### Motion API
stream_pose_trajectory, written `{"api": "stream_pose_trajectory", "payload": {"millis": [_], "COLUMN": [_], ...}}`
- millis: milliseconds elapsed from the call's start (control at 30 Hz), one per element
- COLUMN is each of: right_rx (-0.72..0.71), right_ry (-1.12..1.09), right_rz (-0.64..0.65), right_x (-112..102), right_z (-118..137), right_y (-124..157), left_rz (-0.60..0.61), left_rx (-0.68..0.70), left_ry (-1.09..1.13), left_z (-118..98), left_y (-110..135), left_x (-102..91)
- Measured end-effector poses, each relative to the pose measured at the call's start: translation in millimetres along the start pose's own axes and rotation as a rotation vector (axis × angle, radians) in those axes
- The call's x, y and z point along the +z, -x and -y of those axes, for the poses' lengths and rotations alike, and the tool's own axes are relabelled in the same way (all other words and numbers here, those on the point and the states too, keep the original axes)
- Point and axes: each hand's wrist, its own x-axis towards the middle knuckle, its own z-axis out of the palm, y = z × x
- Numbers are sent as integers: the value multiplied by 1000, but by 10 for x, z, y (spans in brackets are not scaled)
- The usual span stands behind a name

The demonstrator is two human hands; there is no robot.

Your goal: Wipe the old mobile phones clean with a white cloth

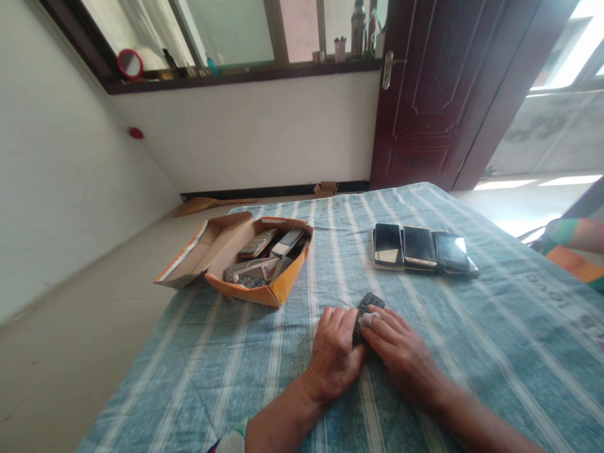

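A dark keypad phone (pixel 371 301) lies low over the striped cloth, its button end pointing away from me. My left hand (pixel 334 349) is closed around its left side. Pinched in my right hand (pixel 399 343) is a small white wipe (pixel 369 319), pressed against the phone's face. My fingers hide the phone's near part. To the left stands an open orange cardboard box (pixel 290 283) with several old phones (pixel 257 244) inside. Smartphones in three short stacks (pixel 419 245) sit side by side at the right.
Blue-and-white striped cloth (pixel 264 352) covers the surface under my hands. The box's lid (pixel 201 248) hangs open to the left. Beyond are a white wall, a dark red door (pixel 425 94) and a window sill (pixel 245 77) with bottles. Colourful fabric (pixel 578 248) is at the right edge.
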Motion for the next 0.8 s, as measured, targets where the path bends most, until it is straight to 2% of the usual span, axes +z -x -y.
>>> {"api": "stream_pose_trajectory", "payload": {"millis": [200, 400, 567, 800], "right_rx": [19, 21, 68, 164], "right_ry": [78, 154, 158, 181], "right_rz": [55, 14, 26, 109], "right_x": [17, 15, 9, 11], "right_z": [-38, -92, -133, -90], "right_y": [19, 27, 33, 52], "left_rz": [21, 54, 78, 89], "left_rx": [16, -6, -8, -21], "left_ry": [35, 47, 45, 56], "left_z": [3, -15, -20, -21], "left_y": [-2, -10, -17, -15], "left_x": [-12, -48, -55, -67]}}
